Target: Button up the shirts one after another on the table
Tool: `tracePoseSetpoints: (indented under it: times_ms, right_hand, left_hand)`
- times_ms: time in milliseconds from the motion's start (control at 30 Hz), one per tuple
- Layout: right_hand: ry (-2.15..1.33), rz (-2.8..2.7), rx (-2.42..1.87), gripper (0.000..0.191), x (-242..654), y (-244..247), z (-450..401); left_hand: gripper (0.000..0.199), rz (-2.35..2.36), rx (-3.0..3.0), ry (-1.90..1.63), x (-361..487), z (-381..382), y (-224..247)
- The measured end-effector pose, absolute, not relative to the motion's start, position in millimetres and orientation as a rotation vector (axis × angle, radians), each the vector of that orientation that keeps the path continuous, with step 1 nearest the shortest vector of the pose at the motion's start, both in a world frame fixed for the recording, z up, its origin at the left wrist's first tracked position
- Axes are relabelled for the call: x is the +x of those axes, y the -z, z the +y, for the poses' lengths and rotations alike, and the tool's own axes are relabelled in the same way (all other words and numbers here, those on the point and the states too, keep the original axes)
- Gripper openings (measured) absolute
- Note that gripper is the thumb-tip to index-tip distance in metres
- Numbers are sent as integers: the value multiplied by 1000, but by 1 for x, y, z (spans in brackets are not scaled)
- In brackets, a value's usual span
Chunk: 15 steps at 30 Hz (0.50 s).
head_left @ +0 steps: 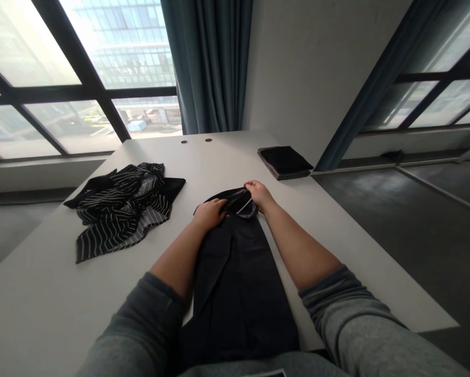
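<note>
Dark smooth-woven trousers point(243, 283) are laid lengthwise on the white table point(337, 246), waistband at the far end, pinched there by the right hand point(259, 196) and gripped by the left hand point(209, 213). Left, striped fabric point(129, 201) is crumpled; far right, a squared folded stack point(285, 161) is seen.

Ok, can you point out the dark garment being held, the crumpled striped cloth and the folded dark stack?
Dark garment point(254, 277): head view, front below the waistband.
Striped cloth point(101, 238): head view, near edge.
Folded stack point(284, 158): head view, top face.
</note>
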State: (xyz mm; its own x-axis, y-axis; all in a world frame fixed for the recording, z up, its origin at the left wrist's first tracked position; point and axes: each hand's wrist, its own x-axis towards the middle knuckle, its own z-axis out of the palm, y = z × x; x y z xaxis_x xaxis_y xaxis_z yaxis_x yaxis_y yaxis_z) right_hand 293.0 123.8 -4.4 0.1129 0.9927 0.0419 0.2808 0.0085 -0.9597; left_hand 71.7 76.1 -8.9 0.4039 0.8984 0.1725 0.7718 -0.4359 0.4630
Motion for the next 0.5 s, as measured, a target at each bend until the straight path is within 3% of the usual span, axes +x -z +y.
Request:
tracePoseSetpoints:
  times_ms: [167, 333, 500]
  right_hand:
    - [-235, -1649, -1313, 16, 292, -22, 104]
    - [-468, -2239, -998, 7, 274, -35, 79]
    - [-601, -2216, -920, 16, 273, -21, 78]
  left_hand:
    - [37, 1384, 2127, -776, 68, 80, 11]
    - [33, 1394, 1850, -926, 61, 73, 8]
    - [47, 1099, 1578, -922, 50, 64, 1]
